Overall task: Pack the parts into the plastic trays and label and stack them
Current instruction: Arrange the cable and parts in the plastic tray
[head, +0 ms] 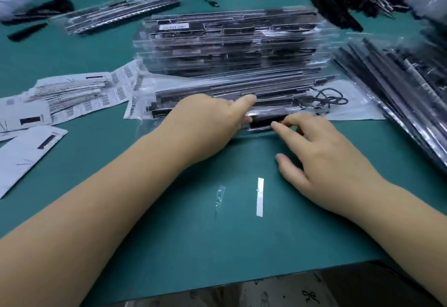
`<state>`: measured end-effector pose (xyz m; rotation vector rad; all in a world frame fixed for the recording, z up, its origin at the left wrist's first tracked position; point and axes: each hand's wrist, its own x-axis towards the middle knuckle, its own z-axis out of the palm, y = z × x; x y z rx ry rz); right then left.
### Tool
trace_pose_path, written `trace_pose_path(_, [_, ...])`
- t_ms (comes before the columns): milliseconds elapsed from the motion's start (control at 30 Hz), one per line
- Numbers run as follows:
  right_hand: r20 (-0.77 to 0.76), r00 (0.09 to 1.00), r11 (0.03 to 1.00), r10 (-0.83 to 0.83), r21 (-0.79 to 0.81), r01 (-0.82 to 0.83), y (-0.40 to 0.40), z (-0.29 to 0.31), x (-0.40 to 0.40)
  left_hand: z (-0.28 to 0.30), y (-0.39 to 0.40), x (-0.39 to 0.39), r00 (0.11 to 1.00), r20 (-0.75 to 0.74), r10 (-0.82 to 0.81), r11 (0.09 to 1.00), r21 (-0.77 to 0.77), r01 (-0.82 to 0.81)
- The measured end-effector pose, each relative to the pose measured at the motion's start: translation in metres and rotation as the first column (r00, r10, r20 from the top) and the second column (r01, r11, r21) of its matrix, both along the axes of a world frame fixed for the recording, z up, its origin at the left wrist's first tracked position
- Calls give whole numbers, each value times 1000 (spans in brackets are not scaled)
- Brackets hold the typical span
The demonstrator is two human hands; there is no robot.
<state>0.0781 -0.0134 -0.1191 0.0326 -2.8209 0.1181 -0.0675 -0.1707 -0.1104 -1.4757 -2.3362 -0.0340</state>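
1. Lying at the near edge of the packed pile, the clear plastic tray (242,103) sits on the green desk (242,234) straight ahead of the person, its long black parts (263,121) showing through the thin plastic.
2. Judging by its look, the tray is light, thin and springy; it would bow if lifted by one end, and its glossy skin is likely slippery. The parts are slim strips that could slide out if it tilts.
3. Best hold, I would say, is along the long near edge with both hands spread apart, or from beneath at the middle.
4. The left hand (212,122) lies over the tray's near edge, forefinger stretched along the top and the other fingers bent onto the front edge, pressing more than gripping.
5. The right hand (314,151) has its fingers curled down onto the black part at the front edge, thumb free on the desk side; motion blur hides whether it truly pinches.
6. Just behind rises the stack of filled trays (229,43), one bearing a white label (173,26).
7. A coiled black cable (329,101) lies at the tray's right end and could snag.
8. Barcode label sheets (72,96) lie to the left, loose black strips (396,84) to the right.
9. A white backing strip (260,196) and a scrap of clear film (219,197) lie between the forearms.
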Motion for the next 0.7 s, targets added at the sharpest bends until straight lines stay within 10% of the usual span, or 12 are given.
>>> trace_pose_path(500, [268, 961, 988, -69, 154, 28, 0, 8, -10, 7, -1, 9, 994, 96, -43, 993, 114, 32])
trace_pose_path(700, [78, 996, 987, -35, 160, 22, -5, 6, -5, 4, -2, 7, 993, 93, -66, 994, 98, 57])
